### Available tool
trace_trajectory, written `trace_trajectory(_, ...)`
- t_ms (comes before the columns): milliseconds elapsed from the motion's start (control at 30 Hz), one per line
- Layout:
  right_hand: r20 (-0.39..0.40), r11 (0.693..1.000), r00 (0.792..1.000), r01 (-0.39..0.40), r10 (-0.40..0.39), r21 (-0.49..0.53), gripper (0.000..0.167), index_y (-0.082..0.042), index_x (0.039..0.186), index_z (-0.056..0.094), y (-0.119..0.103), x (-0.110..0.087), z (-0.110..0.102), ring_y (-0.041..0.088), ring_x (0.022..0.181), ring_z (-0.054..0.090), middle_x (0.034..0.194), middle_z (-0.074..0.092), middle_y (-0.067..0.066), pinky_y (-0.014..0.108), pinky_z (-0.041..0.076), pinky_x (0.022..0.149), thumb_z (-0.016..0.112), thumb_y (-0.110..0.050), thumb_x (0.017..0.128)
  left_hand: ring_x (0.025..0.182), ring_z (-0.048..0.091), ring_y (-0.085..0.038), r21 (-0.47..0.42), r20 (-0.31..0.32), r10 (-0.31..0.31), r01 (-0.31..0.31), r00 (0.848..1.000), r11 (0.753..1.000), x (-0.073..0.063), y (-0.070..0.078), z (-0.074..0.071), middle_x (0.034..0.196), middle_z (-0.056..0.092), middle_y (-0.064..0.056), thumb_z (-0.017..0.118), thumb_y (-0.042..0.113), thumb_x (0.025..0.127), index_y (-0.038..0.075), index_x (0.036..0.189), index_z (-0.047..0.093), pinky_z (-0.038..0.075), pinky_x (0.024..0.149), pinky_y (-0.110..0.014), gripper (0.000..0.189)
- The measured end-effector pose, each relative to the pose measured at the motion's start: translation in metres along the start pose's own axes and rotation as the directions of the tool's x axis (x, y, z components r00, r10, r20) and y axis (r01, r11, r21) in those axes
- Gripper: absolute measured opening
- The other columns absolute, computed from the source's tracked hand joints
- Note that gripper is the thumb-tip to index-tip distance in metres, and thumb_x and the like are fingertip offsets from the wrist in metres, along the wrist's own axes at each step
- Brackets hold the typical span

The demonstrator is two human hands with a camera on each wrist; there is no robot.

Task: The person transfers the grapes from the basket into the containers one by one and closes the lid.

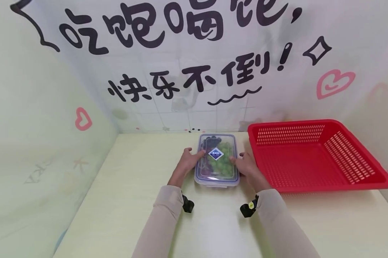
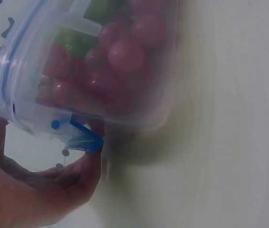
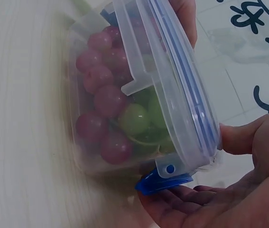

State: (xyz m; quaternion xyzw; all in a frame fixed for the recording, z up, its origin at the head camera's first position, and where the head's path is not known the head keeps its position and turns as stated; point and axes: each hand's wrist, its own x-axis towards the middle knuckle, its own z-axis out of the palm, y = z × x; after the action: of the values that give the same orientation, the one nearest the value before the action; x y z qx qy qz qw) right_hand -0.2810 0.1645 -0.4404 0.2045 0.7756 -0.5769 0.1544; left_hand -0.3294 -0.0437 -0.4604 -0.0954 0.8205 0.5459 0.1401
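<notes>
A clear plastic food container [image 1: 218, 166] with a blue-edged lid and a diamond-shaped label lies on the table. Red and green grapes [image 3: 110, 99] show through its wall, and a darker bunch is at its far end. My left hand [image 1: 187, 163] grips the left side, thumb on the lid's edge and fingers at a blue side clip [image 2: 84, 136]. On the right side my right hand [image 1: 247, 166] holds it the same way, its fingers under another blue clip [image 3: 162, 183]. Both clips stand angled out from the container's side.
A red perforated plastic basket [image 1: 294, 161] stands on the table to the right, close to my right hand. Behind the pale table [image 1: 129, 200] rises a wall [image 1: 181, 96] covered with printed black characters. Another wall [image 1: 45, 143] borders the table on the left.
</notes>
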Motion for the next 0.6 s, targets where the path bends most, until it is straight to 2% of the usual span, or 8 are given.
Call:
trace_trajectory(133, -0.003, 1.000, 1.000, -0.003, 0.003, 0.009, 0.065, 0.000, 0.154, 0.020, 0.001, 0.003, 0.000, 0.034, 0.123, 0.051, 0.142, 0.042, 0.025, 0.048, 0.046, 0.107, 0.053, -0.026, 0.103, 0.127, 0.054, -0.035, 0.019, 0.002, -0.021, 0.021, 1.000, 1.000, -0.002, -0.002, -0.001, 0.145, 0.046, -0.026, 0.065, 0.047, 0.092, 0.000, 0.154, 0.025, 0.037, 0.116, -0.045, 0.088)
trace_trajectory(267, -0.006, 1.000, 1.000, 0.000, 0.000, 0.026, 0.066, -0.002, 0.154, 0.021, 0.000, 0.005, 0.005, 0.035, 0.127, 0.048, 0.147, 0.038, 0.024, 0.049, 0.044, 0.109, 0.055, -0.022, 0.102, 0.132, 0.050, -0.036, 0.041, -0.009, -0.049, 0.049, 0.999, 0.998, -0.004, -0.004, -0.004, 0.149, 0.043, -0.025, 0.064, 0.048, 0.092, 0.001, 0.154, 0.027, 0.038, 0.115, -0.046, 0.087)
trace_trajectory(433, -0.033, 0.998, 0.999, 0.013, -0.015, -0.059, 0.067, -0.002, 0.155, 0.021, 0.000, 0.007, -0.003, 0.037, 0.134, 0.044, 0.153, 0.034, 0.025, 0.050, 0.040, 0.113, 0.056, -0.023, 0.101, 0.137, 0.045, -0.035, 0.053, -0.016, -0.041, 0.042, 0.999, 0.998, -0.001, 0.000, 0.002, 0.150, 0.042, -0.024, 0.065, 0.049, 0.091, 0.001, 0.154, 0.025, 0.036, 0.117, -0.046, 0.089)
trace_trajectory(600, -0.037, 0.993, 0.999, 0.023, -0.027, -0.114, 0.073, -0.007, 0.157, 0.019, -0.002, 0.009, -0.005, 0.038, 0.139, 0.040, 0.156, 0.032, 0.023, 0.053, 0.037, 0.115, 0.060, -0.026, 0.100, 0.141, 0.040, -0.035, 0.063, -0.046, -0.036, 0.039, 0.998, 0.997, -0.004, 0.002, -0.001, 0.154, 0.037, -0.024, 0.065, 0.047, 0.091, -0.001, 0.154, 0.025, 0.034, 0.118, -0.046, 0.089)
